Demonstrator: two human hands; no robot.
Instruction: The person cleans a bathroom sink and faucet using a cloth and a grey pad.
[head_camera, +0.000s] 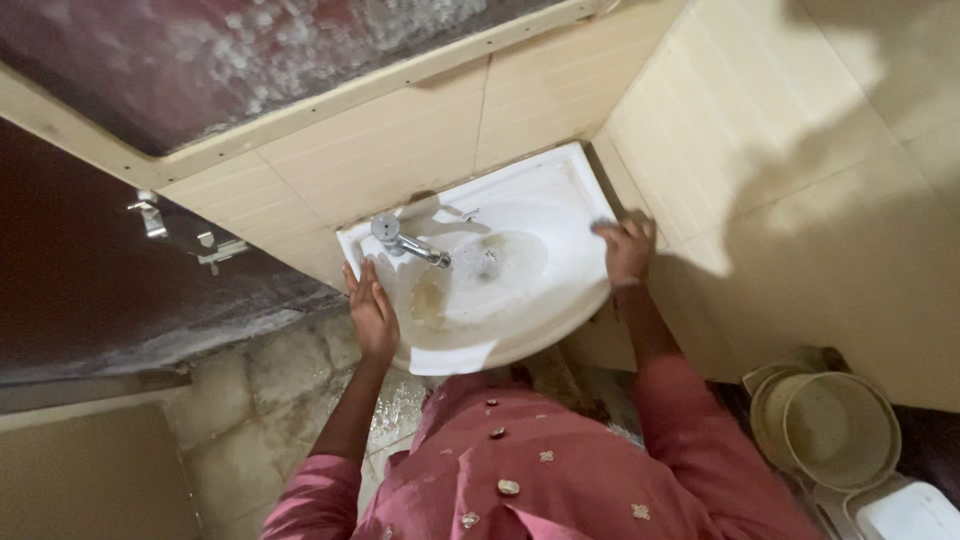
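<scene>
Your left hand (373, 312) lies flat, grip open, on the washbasin (540, 330) rim. Right hand (626, 248) on far rim near tap (405, 240); grip can't tell.

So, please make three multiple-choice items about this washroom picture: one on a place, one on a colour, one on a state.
1. Where does the left hand rest?
A. on the tap
B. on the left rim of the sink
C. on the bucket

2. What colour are the person's sleeves?
A. pink
B. green
C. black

3. In what state is the basin around the drain?
A. spotless
B. brimful of water
C. stained brownish

Answers:
1 B, the palm lies flat on the rim below the tap.
2 A, both arms wear pink cloth.
3 C, brown marks spread around the drain, while the right hand touches the far rim.
</scene>
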